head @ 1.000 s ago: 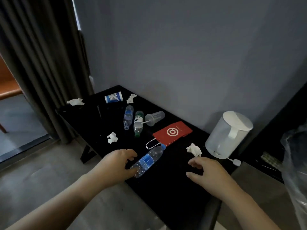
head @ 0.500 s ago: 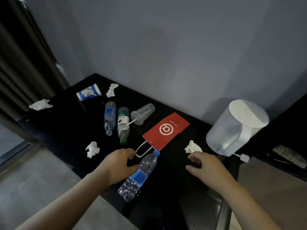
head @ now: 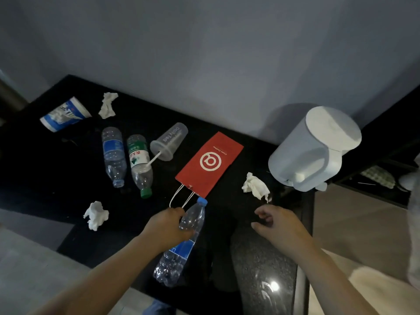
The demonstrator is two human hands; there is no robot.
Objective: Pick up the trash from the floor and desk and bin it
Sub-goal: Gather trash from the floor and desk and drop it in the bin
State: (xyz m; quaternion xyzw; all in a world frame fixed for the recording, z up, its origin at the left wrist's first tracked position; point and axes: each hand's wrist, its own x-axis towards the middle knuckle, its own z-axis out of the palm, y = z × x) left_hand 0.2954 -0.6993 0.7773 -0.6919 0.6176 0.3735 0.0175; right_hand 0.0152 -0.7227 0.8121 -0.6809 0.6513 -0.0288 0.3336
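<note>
projecting base-first past the near edge of the desk (head: 56,173), cap toward the red paper bag (head: 209,164): one blue-capped bottle (head: 175,262). judged near empty, so light; thin plastic, likely to dent and crackle, smooth and somewhat slippery; best taken round the upper body above the label. it is gripped there by the left hand (head: 167,226), fingers curled round it. the right hand (head: 276,223) is held loosely curled, holding nothing, just near of a crumpled tissue (head: 255,185).

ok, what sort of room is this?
Likely a hotel or guest room: a black desk against a plain grey wall, a white electric kettle on it, and takeaway litter like the red paper bag.
</note>
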